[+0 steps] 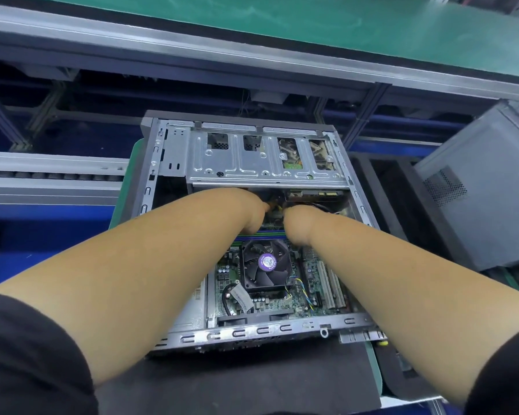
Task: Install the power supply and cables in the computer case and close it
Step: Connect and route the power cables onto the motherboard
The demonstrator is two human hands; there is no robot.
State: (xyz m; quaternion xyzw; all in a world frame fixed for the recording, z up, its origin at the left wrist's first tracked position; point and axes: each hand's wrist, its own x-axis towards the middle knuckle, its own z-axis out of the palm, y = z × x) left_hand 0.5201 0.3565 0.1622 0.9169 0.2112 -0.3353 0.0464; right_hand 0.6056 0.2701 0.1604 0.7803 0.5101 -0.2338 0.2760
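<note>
Right, computer case (150, 163) lies open on its side on a dark mat (252, 375), centre of view, side panel off. Bare stamped steel frame, punched slots along the near rail (252, 330).

Cables (277, 208): a small bundle with yellow and black wires shows between the 2 hands, just below the drive cage (252, 166). Both hands reach in there. Left hand (252, 211) has its fingers curled down into the gap; right hand (297, 221) likewise, knuckles up. Fingertips are hidden behind the knuckles, so I cannot tell what either hand grips, or whether it grips at all. The 2 hands sit close together, almost touching.

Drive cage is galvanised sheet with embossed ribs and 4 rectangular cutouts, spanning the far half of the case. Below the hands: green motherboard (312, 274), black square CPU fan (265, 263) with a round purple label, white expansion slots to the right, a black cable looping near a white tag at the fan's near left corner.

Black short sleeves (27, 354) at both lower corners.

Outside the case: another grey case (486, 187) with a perforated vent panel, tilted at right. Aluminium extrusion rails and a green conveyor belt (312, 22) run across the top.
</note>
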